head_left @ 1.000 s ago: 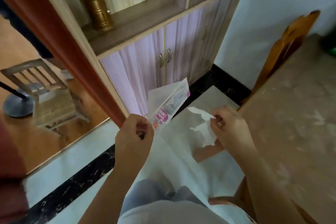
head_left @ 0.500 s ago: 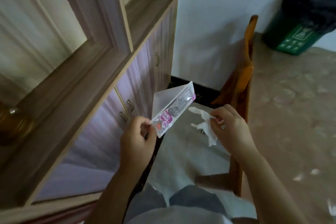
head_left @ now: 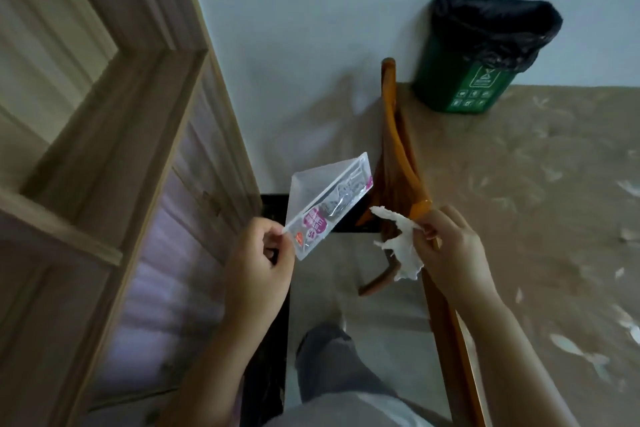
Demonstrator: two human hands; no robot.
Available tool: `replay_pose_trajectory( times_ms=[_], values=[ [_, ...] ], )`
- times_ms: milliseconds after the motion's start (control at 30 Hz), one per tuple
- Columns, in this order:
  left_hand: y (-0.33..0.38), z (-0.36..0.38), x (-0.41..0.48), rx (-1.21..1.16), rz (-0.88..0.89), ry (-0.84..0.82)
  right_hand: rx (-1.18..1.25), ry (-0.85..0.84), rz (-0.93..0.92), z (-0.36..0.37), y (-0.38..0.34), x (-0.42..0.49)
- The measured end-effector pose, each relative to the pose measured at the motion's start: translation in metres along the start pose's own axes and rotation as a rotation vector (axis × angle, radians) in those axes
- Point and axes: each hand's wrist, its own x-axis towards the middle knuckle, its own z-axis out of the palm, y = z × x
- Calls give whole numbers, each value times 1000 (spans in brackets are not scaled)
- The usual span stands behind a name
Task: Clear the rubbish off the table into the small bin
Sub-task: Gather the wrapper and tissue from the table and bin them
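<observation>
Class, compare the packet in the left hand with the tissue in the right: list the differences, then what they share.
The packet is flat and straight-edged; the tissue is crumpled and ragged. The packet is clear with pink print; the tissue is plain white. Both are held in the air, not yet in the bin.

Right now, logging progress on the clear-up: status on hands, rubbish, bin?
Left hand pinches plastic wrapper; right hand pinches crumpled tissue. Green bin at table far edge, neither piece in yet. Wooden chair back stands between hands and bin.
</observation>
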Motion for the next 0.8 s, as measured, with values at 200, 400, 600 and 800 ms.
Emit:
replay_pose_trajectory(
  times_ms=[200,400,600,800],
  values=[
    [29,49,120,5,128,-44,-41,87,1,-8,28,111],
    [46,96,190,-105,163,-88,-71,152,55,-15,55,173],
    [62,151,269,-110,316,-147,-151,232,175,-16,86,215],
    [86,208,368,-200,456,-216,-220,431,298,-26,101,279]
  ],
)
